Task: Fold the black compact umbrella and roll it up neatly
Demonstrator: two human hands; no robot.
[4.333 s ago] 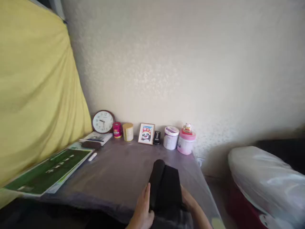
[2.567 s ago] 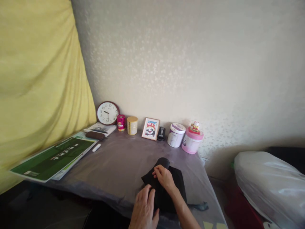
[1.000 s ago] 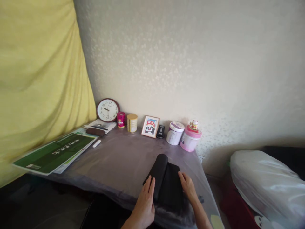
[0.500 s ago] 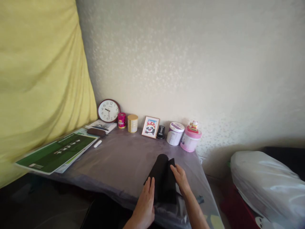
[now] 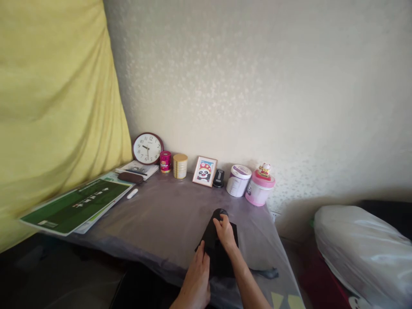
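Observation:
A black, folded, cloth-like piece point(image 5: 220, 257) lies near the front edge of the table, its far end rounded like a roll. I cannot make out exactly what kind of thing it is. My left hand point(image 5: 198, 272) holds its left side, with the fingers together along the edge and the thumb hidden. Over its upper part, close to the rounded end, my right hand point(image 5: 224, 231) grips the black material with curled fingers. A dark grey-blue strip point(image 5: 268, 273) lies on the table to the right of my right forearm.
Along the wall stand a clock point(image 5: 148, 148), a pink can point(image 5: 165, 162), a yellow-lidded tin point(image 5: 180, 166), a panda picture frame point(image 5: 204, 171), a black stapler-like object point(image 5: 218, 178) and two tubs point(image 5: 238, 181). Green boards point(image 5: 77, 206) lie left; a plastic-wrapped bundle point(image 5: 360, 240) sits right of the table.
My right hand has moved left from the right-hand flap onto the top of the black piece, and that flap now lies flatter. My left hand stays at the left side.

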